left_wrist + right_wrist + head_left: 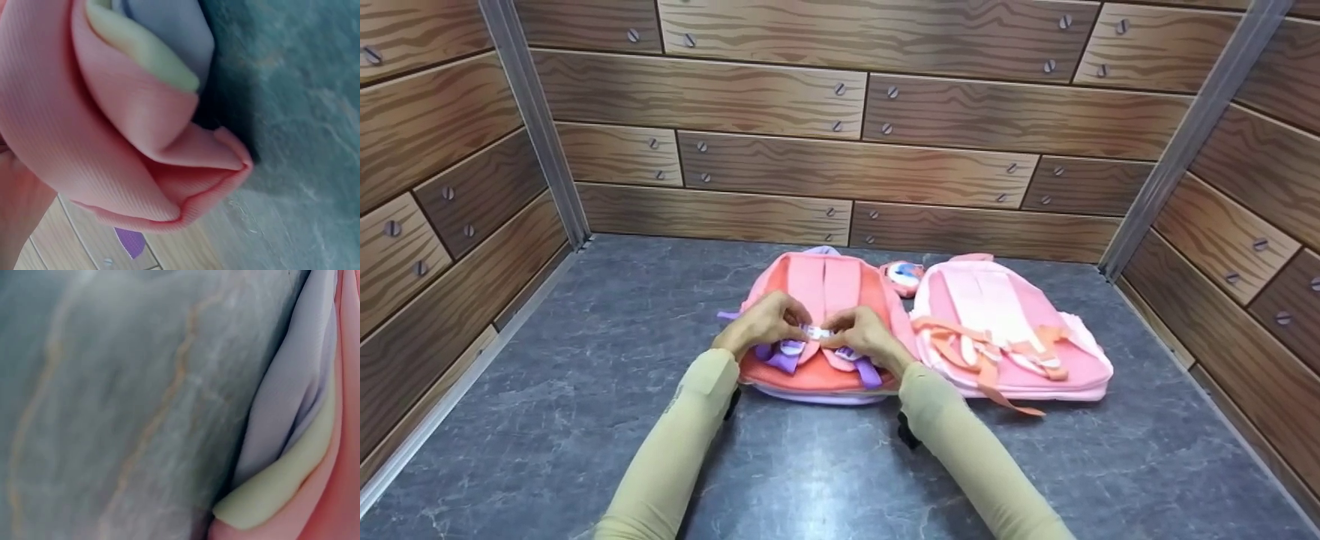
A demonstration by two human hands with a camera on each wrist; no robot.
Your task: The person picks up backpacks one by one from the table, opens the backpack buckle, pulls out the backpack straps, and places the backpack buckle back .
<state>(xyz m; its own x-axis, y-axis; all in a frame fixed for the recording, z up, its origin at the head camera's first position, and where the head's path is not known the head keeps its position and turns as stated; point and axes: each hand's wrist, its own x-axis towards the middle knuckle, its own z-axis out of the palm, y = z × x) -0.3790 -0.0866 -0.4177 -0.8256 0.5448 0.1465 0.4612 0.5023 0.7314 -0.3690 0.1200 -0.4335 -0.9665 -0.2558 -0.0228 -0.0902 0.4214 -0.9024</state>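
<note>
A coral-pink backpack (840, 285) lies with its strap side up, purple webbing (781, 358) trailing from its straps. Over its middle, my left hand (769, 321) pinches one end of a pale plastic buckle (815, 332). My right hand (870, 335) pinches the buckle's other end, thumb and fingertips meeting close to those of the left. In the left wrist view the backpack's folded pink side (124, 112) fills much of the picture, a bit of the left hand (19, 208) at the edge. The right wrist view shows the backpack's lilac and cream edge (287, 394); the right hand is out of that view.
Right beside it lies a lighter pink backpack (1035, 300) with orange straps (990, 375) spread over it. A small round pink-and-white item (903, 276) sits between the two bags. Wood-patterned walls (847, 112) enclose the grey marbled table (607, 330) on three sides.
</note>
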